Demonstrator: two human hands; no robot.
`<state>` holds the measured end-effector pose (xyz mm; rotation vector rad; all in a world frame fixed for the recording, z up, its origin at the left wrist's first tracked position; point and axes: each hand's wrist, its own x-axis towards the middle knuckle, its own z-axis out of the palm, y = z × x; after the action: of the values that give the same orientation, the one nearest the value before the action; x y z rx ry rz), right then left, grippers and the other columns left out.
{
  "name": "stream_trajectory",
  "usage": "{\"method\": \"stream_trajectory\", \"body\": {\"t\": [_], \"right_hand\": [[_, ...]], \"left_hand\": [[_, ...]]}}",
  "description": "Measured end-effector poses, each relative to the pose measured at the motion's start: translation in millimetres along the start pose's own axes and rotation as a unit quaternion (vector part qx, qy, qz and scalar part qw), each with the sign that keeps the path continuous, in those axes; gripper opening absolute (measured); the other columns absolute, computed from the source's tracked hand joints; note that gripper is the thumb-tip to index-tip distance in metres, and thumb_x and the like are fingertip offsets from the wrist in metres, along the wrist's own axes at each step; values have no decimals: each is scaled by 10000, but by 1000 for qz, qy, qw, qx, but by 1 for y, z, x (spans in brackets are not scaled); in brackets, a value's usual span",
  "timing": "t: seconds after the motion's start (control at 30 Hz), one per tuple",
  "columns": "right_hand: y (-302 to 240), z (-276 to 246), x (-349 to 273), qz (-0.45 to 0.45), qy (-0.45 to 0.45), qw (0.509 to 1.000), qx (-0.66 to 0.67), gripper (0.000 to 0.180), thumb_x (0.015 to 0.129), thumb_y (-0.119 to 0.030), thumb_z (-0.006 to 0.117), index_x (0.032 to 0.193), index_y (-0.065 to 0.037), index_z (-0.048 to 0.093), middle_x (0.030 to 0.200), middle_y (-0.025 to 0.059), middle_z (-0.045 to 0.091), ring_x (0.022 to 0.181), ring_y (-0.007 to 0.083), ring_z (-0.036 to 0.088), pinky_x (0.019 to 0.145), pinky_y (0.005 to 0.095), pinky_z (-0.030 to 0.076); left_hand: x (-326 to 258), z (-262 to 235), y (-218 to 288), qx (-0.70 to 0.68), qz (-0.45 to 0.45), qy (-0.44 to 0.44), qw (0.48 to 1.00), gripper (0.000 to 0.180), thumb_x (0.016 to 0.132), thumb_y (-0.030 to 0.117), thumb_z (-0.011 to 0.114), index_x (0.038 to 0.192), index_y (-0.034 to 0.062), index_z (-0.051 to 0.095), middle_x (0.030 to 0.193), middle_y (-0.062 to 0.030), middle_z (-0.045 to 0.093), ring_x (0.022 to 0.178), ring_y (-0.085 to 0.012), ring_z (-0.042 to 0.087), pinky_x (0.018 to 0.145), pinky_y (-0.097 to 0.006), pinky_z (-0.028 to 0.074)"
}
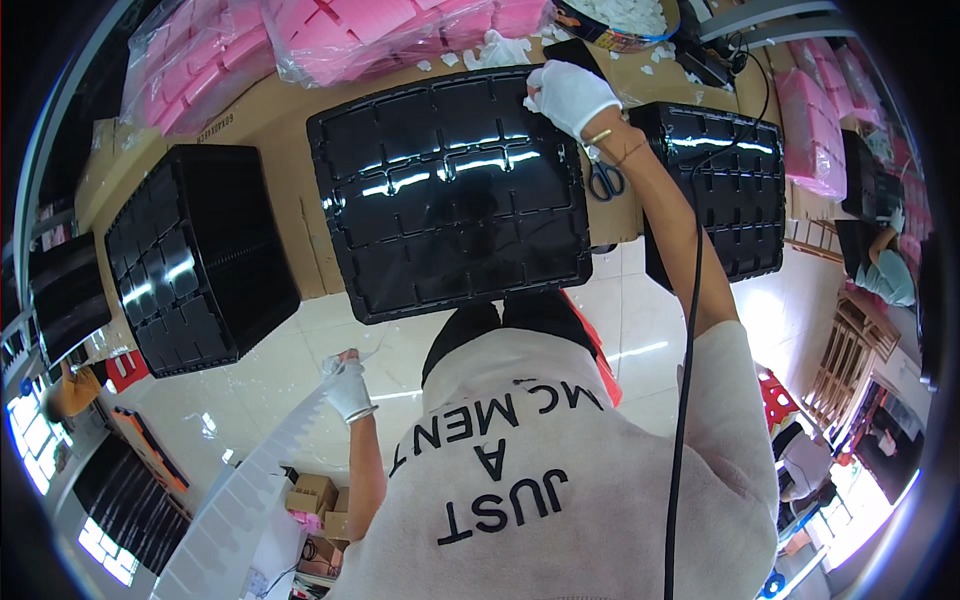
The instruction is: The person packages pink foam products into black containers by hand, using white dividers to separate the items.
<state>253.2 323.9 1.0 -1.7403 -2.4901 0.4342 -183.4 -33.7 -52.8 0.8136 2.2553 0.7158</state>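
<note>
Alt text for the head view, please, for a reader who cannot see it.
A person's white-gloved right hand rests on the far corner of a glossy black compartment tray on a cardboard-covered table. The gloved left hand holds a white notched strip low beside the body.

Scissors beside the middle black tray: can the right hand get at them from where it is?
Probably yes. The right hand rests on the middle black tray's far right corner, and the scissors lie uncovered just beside that wrist, between two trays.

White gloves both hands, beige tee w/ black lettering, wrist bracelet.
</note>
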Motion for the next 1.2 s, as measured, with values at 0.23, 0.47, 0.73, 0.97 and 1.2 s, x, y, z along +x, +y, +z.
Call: {"method": "stream_trajectory", "body": {"t": [0.23, 0.47, 0.73, 0.97, 1.2], "right_hand": [[7, 21, 29, -37, 10, 993, -113, 159, 834, -201, 672, 873, -56, 724, 865, 185, 706, 841, 342, 702, 742, 414, 565], [3, 34, 20, -13, 23, 994, -110, 139, 857, -210, 649, 853, -84, 708, 850, 150, 677, 829, 339, 677, 729, 443, 554], [-10, 38, -11, -43, 81, 994, 56, 138, 843, -215, 645, 825, -97, 714, 861, 122, 674, 845, 313, 676, 774, 403, 545], [130, -11, 29, 160, 358, 916, 80, 184, 886, -175, 601, 951, -117, 764, 943, 158, 723, 886, 347, 693, 765, 415, 540], [113, -44, 67, 360, 254, 898, 14, 238, 900, -241, 588, 1048, -142, 747, 967, 158, 726, 913, 369, 683, 841, 412, 538]], "left_hand": [[36, 6, -16, 31, 35, 64, 997, 112, 865, 113, 727, 827, 14, 692, 705, -19, 608, 624, -90, 510, 566, -254, 407], [55, 11, 66, -120, -44, 96, 987, 181, 883, 192, 761, 814, 44, 682, 665, -18, 618, 535, -52, 468, 498, -216, 332], [56, 11, 49, -327, -17, 229, 917, 288, 928, 114, 687, 1157, -39, 603, 828, -69, 647, 667, -114, 598, 575, -210, 440], [-24, 10, 129, -140, -109, -110, 978, 141, 963, 108, 611, 1007, -19, 653, 727, -40, 635, 598, -90, 577, 532, -200, 427], [42, 103, 298, -149, 273, -42, 950, 86, 901, 11, 626, 959, 0, 689, 957, -76, 696, 814, -142, 645, 742, -266, 508]]}}
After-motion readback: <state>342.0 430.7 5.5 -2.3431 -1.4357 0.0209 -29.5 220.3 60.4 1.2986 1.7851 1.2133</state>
